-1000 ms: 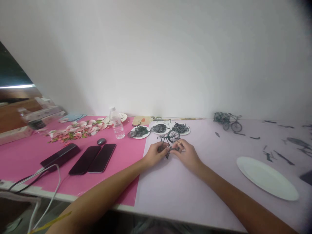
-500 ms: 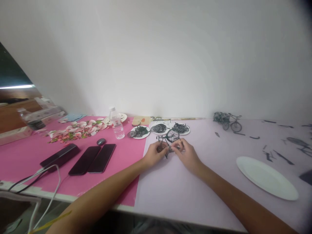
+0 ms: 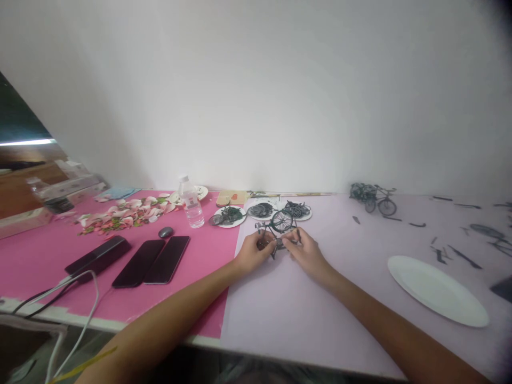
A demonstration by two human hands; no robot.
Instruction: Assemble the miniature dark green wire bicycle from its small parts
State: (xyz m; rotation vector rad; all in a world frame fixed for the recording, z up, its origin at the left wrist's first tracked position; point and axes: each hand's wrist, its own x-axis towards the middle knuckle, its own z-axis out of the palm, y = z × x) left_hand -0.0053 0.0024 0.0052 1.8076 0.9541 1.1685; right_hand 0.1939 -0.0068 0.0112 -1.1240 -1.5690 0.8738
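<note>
A small dark model bicycle [image 3: 279, 226] is held between both my hands above the pale lilac sheet [image 3: 304, 304]. My left hand [image 3: 253, 252] is closed on its left end. My right hand [image 3: 307, 249] pinches its right side; one spoked wheel stands up above my fingers. Just behind it, three small white plates [image 3: 231, 216] carry dark bicycle parts. A finished model bicycle [image 3: 382, 201] stands at the back right.
On the pink sheet [image 3: 52, 256] to the left lie two dark phones [image 3: 154, 260], a black case, a small grey mouse [image 3: 166, 232], a water bottle [image 3: 191, 202] and pink petals. A large white plate [image 3: 436, 290] and loose dark pieces lie right. White cables hang at the front left edge.
Both hands and the model bicycle have shifted slightly away from me, toward the small plates. Nothing else moved.
</note>
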